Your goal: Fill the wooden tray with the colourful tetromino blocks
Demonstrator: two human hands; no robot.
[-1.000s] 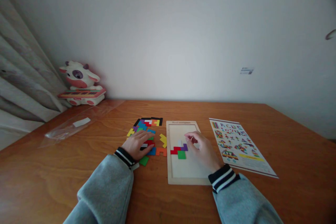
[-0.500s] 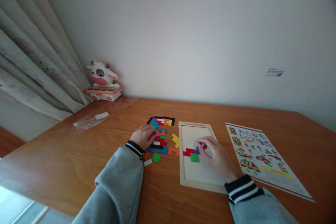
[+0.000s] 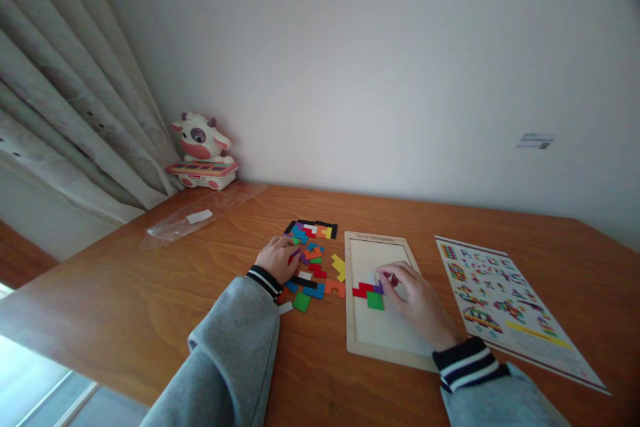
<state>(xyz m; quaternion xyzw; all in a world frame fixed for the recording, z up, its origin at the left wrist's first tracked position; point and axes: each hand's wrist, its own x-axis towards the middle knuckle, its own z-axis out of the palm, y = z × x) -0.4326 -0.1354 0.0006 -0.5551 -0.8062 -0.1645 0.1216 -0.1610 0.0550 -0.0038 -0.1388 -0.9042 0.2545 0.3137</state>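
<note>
Several coloured flat puzzle pieces lie in a loose heap left of a wooden tray (image 3: 352,340). My left hand (image 3: 277,259) rests at the heap's left side, its fingers closed on a small purple piece (image 3: 294,255). Over the tray's middle is my right hand (image 3: 407,290), thumb and forefinger pinched beside a purple piece (image 3: 379,287); whatever is between them is too small to make out. Within the tray, a red piece (image 3: 363,289) touches a green square (image 3: 375,301), and part of a white piece shows by my right fingertips.
A printed pattern sheet (image 3: 515,307) lies right of the tray. At the back left sit a toy cow with a keyboard (image 3: 203,153) and a clear plastic bag (image 3: 173,230) with a white label. A curtain (image 3: 75,93) hangs at the left.
The whole view has shifted slightly. My left fingers have moved among the heap, where a purple piece now shows at their tips and the red and black pieces lie farther apart. My right hand stays at the tray.
</note>
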